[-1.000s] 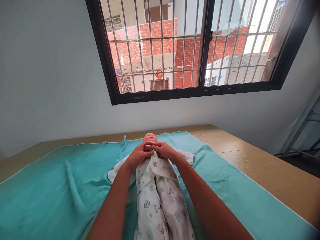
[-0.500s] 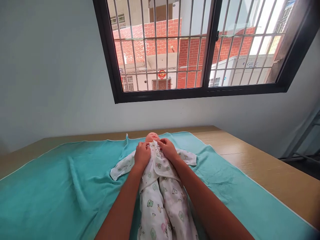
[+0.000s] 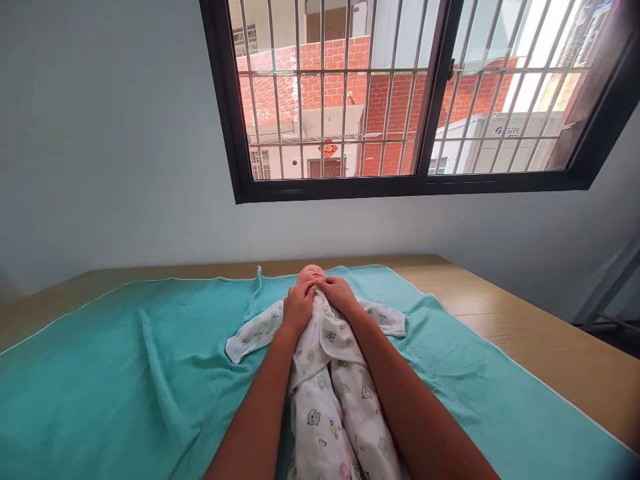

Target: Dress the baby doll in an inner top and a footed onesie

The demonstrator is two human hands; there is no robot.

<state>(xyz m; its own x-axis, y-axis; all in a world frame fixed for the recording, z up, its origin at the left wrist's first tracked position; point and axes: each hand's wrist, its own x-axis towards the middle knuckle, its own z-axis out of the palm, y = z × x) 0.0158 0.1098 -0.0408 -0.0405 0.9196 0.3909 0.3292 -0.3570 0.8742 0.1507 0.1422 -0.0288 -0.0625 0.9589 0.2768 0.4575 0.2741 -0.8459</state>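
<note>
A baby doll (image 3: 311, 273) lies on its back on a teal blanket (image 3: 110, 360), its head toward the wall. It wears a white printed baby jacket (image 3: 330, 340) with long sleeves spread to both sides, and matching printed trousers (image 3: 320, 427). At the neckline, just below the doll's chin, my left hand (image 3: 299, 305) has its fingers closed on the jacket's collar. My right hand (image 3: 340, 294) meets it there from the other side, its fingers also closed on the collar. The fingertips nearly touch and cover the neck opening.
The blanket covers much of a wooden table (image 3: 500, 310), whose bare wood shows along the back and right. Behind the table rises a pale wall (image 3: 125, 167) with a dark-framed, barred window (image 3: 330, 190). A metal frame (image 3: 613, 280) stands off the right edge.
Both hands have drawn closer together at the collar, the left moving inward over the neckline. The whole scene has shifted slightly to the right in view.
</note>
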